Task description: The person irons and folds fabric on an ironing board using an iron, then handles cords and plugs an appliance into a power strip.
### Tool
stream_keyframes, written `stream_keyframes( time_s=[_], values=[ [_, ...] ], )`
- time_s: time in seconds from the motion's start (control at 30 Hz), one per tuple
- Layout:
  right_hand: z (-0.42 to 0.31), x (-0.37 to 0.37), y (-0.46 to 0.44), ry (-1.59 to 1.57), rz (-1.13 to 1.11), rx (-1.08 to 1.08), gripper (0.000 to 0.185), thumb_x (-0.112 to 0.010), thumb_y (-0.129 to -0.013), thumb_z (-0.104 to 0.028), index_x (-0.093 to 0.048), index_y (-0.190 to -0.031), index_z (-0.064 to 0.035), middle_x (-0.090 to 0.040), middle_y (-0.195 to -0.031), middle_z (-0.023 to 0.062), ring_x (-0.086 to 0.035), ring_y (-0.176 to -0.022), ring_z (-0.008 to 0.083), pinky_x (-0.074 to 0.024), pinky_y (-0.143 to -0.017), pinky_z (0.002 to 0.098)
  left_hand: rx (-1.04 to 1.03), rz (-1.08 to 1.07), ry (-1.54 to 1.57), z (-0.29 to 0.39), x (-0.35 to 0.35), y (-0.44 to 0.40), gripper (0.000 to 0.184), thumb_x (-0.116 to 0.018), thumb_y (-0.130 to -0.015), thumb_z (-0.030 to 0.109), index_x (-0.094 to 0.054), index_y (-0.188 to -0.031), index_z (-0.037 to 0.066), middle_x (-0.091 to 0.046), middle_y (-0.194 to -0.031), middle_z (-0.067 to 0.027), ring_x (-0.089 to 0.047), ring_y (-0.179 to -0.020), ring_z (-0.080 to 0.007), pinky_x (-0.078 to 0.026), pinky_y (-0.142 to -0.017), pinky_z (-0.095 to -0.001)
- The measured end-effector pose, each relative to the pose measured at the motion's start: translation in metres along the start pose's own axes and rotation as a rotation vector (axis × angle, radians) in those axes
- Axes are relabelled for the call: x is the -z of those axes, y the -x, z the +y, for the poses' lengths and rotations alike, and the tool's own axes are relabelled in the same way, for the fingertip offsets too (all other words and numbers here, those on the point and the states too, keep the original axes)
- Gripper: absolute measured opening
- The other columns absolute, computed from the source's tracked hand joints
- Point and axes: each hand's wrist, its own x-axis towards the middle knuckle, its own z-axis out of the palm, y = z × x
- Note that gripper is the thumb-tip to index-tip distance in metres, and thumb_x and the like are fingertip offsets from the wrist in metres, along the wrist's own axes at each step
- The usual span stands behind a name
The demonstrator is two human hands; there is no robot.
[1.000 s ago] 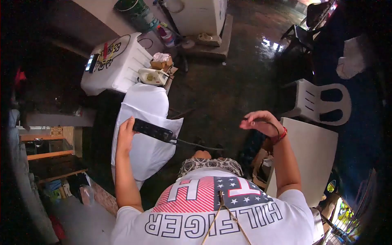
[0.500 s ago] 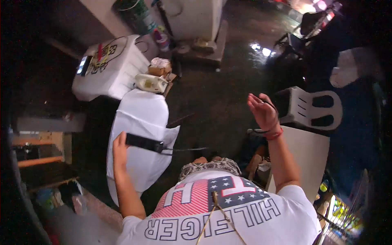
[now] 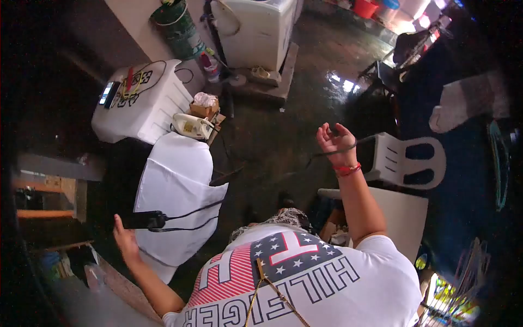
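My left hand is at the left, beside a white cloth-covered ironing board. It holds one end of a black oblong block whose black cords run off to the right over the board. What kind of device the block is does not show clearly. On the right, my right hand is raised palm up with fingers partly curled, and a black cord lies across it. Red bands circle that wrist. A cream-coloured iron rests at the far end of the board.
Beyond the iron stands a white plastic stool-like table with a phone on it. A white washing machine and a green bucket are at the back. A white plastic chair stands right, beside a pale panel.
My left hand has moved left and toward me with the black block, and its cords now trail across the board. My right hand has shifted slightly left. The view has shifted too.
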Motion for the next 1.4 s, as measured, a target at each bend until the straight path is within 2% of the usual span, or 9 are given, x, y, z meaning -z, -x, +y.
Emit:
stream_keyframes(
  time_s=[0.1, 0.17, 0.5, 0.7, 0.97, 1.13, 1.27, 1.33, 1.4],
  values=[
    [-0.005, -0.023, 0.015, -0.173, -0.09, 0.032, 0.029, -0.043, -0.093, -0.029, -0.048, -0.086, -0.0015, -0.053, -0.09, 0.018, -0.056, -0.083, 0.0275, -0.0512, -0.081, 0.0403, 0.361, 0.074, 0.282, -0.003, 0.017, 0.012, 0.075, -0.047, -0.07, -0.012, -0.026, -0.139, 0.008, -0.048, -0.114, -0.0273, -0.051, -0.1, -0.0384, -0.042, -0.085, -0.0385],
    [-0.015, -0.026, 0.012, -0.349, -0.216, -0.026, 0.037, -0.041, -0.094, -0.035, -0.048, -0.086, 0.0001, -0.052, -0.091, 0.0198, -0.055, -0.085, 0.028, -0.0516, -0.082, 0.0399, 0.287, 0.075, -0.148, 0.021, 0.033, 0.029, 0.077, -0.047, -0.069, -0.012, -0.025, -0.14, 0.008, -0.047, -0.117, -0.0278, -0.051, -0.102, -0.0388, -0.042, -0.085, -0.0377],
    [-0.04, -0.031, -0.022, -0.28, -0.263, -0.06, 0.04, -0.039, -0.094, -0.038, -0.049, -0.088, 0.0005, -0.054, -0.087, 0.016, -0.055, -0.08, 0.0249, -0.0527, -0.078, 0.0373, 0.072, 0.296, -0.491, 0.088, 0.071, 0.07, 0.074, -0.05, -0.068, -0.009, -0.027, -0.137, 0.001, -0.043, -0.128, -0.0256, -0.044, -0.115, -0.0393, -0.035, -0.096, -0.0406],
    [-0.034, -0.032, -0.033, -0.238, -0.268, -0.052, 0.035, -0.04, -0.094, -0.03, -0.05, -0.088, 0.0037, -0.055, -0.086, 0.016, -0.055, -0.081, 0.0261, -0.0507, -0.08, 0.0372, 0.282, 0.425, -0.023, 0.091, 0.08, 0.075, 0.072, -0.051, -0.068, -0.003, -0.029, -0.136, 0.0, -0.04, -0.13, -0.0268, -0.044, -0.114, -0.0408, -0.033, -0.097, -0.0431],
    [-0.022, -0.043, -0.037, 0.065, -0.183, -0.02, 0.028, -0.043, -0.094, -0.033, -0.048, -0.093, -0.006, -0.053, -0.083, 0.009, -0.053, -0.074, 0.0195, -0.051, -0.073, 0.0351, 0.395, 0.469, 0.109, 0.125, 0.092, 0.07, 0.076, -0.055, -0.065, -0.006, -0.029, -0.137, 0.002, -0.039, -0.129, -0.0274, -0.042, -0.114, -0.0412, -0.031, -0.099, -0.042],
    [-0.011, -0.047, -0.04, 0.334, -0.112, 0.061, 0.025, -0.049, -0.091, -0.035, -0.05, -0.092, -0.0101, -0.054, -0.079, 0.0033, -0.052, -0.071, 0.0182, -0.0479, -0.064, 0.0306, 0.072, 0.397, -0.188, 0.095, 0.096, 0.079, 0.081, -0.059, -0.061, -0.009, -0.029, -0.136, 0.001, -0.04, -0.13, -0.0259, -0.042, -0.117, -0.04, -0.033, -0.098, -0.0409],
    [-0.01, -0.02, -0.079, 1.039, -0.036, 0.598, 0.028, -0.051, -0.09, -0.036, -0.055, -0.089, -0.0089, -0.056, -0.072, 0.0028, -0.053, -0.062, 0.0181, -0.0446, -0.058, 0.031, 0.029, 0.394, -0.307, 0.119, 0.104, 0.078, 0.066, -0.06, -0.071, 0.0, -0.034, -0.131, -0.001, -0.045, -0.125, -0.0226, -0.046, -0.113, -0.0359, -0.038, -0.094, -0.0381],
    [-0.019, 0.005, -0.106, 1.468, -0.017, 0.903, 0.026, -0.052, -0.09, -0.034, -0.058, -0.086, -0.0085, -0.057, -0.067, 0.0049, -0.052, -0.058, 0.0181, -0.0426, -0.055, 0.0325, 0.275, 0.497, 0.108, 0.119, 0.111, 0.075, 0.05, -0.058, -0.08, 0.012, -0.04, -0.125, -0.002, -0.049, -0.119, -0.0196, -0.049, -0.108, -0.0319, -0.041, -0.09, -0.0361],
    [-0.026, 0.017, -0.105, 1.735, 0.091, 0.965, 0.026, -0.051, -0.09, -0.035, -0.057, -0.088, -0.0097, -0.057, -0.067, 0.0086, -0.055, -0.058, 0.0238, -0.0422, -0.054, 0.0361, 0.75, 0.609, 0.964, 0.118, 0.123, 0.069, 0.041, -0.053, -0.089, 0.028, -0.045, -0.117, -0.002, -0.052, -0.113, -0.0162, -0.052, -0.103, -0.0275, -0.043, -0.087, -0.0341]
  ],
)
